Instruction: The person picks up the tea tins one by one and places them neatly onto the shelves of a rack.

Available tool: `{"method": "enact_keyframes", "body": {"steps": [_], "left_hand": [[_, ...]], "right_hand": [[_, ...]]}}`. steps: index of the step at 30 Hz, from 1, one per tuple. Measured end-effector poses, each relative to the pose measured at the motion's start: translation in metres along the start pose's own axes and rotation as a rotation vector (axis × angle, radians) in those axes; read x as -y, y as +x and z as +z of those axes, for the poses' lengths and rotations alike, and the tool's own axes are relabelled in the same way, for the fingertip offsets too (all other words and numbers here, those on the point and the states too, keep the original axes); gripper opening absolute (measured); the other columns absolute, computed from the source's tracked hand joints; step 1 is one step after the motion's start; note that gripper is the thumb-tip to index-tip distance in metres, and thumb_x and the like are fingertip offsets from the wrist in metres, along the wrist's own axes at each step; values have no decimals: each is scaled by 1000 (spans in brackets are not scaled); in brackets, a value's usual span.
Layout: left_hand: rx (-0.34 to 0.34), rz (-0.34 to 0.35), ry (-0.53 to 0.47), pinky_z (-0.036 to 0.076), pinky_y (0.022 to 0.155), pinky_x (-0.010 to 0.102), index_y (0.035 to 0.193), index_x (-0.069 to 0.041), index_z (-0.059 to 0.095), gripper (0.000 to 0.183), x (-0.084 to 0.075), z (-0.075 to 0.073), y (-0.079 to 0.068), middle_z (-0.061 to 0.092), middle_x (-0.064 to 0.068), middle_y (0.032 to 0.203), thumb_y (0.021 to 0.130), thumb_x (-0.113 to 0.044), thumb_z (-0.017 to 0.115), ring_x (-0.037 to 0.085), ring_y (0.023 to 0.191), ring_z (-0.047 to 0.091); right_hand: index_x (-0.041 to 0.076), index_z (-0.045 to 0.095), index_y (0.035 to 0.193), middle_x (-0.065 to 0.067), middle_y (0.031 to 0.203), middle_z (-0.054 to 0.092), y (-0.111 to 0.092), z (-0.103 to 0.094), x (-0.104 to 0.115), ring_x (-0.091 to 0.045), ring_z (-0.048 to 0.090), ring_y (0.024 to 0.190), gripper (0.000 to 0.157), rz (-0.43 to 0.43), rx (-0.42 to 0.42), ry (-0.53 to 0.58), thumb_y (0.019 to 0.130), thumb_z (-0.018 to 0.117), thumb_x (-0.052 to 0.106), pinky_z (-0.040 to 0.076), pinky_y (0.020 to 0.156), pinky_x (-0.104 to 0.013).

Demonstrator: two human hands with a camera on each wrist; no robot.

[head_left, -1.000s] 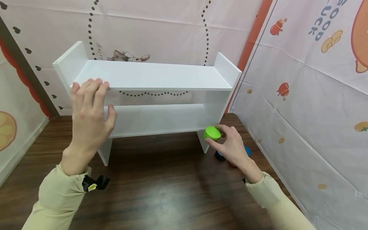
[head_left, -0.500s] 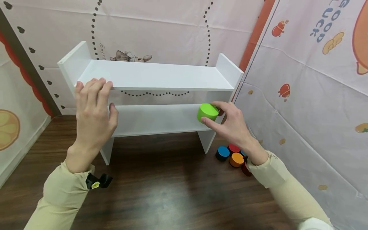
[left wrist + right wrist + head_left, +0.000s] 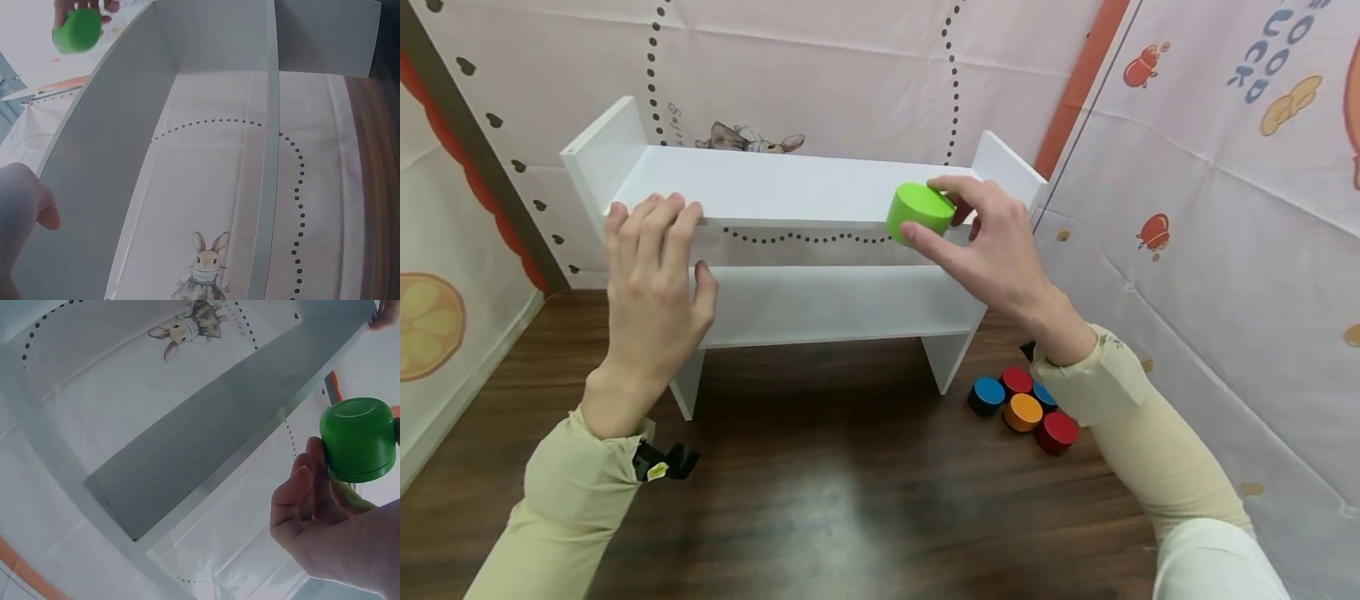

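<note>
on the right cloth, near its left edge, blue lettering reads "ood" and "uck", the first letters cut off. the script on the back cloth and the yellow label's marks are too small to read.

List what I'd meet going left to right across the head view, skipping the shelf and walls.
Left hand → green cylinder → left blue cylinder → orange cylinder → nearest red cylinder.
</note>
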State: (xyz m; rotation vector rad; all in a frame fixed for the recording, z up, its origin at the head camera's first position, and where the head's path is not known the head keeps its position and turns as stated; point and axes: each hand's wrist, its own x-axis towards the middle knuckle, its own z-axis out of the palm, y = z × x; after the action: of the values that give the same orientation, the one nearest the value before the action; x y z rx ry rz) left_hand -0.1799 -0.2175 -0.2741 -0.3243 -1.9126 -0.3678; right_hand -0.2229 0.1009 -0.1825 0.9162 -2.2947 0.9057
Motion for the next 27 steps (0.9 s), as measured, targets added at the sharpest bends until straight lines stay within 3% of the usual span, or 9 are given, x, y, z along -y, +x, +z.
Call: {"method": "enact_keyframes", "body": {"steps": [13,19,27], "left_hand": [[20,5,17,15,121,50,131,3,50,51,0,0,1,50,24,134,80,0,51,39,133,39],[31,9,21,14,121,50,132,3,49,51,1,-1,0,50,24,135,81,0,50,39,134,38],[38,15,29,13,121,50,133,3,48,51,1,-2,1,49,24,135,82,0,51,39,134,38]], "right_hand": [[9,63,123,-6,101,65,51,25,11,-23,54,89,51,34,31,24,82,69,39,38,75,-23],[10,63,124,-5,104,65,64,40,15,-16,51,88,54,82,81,0,82,68,43,39,76,-22],[9,63,124,-4,110,66,76,53,23,-15,51,90,55,77,119,-30,82,69,44,40,79,-23]]}}
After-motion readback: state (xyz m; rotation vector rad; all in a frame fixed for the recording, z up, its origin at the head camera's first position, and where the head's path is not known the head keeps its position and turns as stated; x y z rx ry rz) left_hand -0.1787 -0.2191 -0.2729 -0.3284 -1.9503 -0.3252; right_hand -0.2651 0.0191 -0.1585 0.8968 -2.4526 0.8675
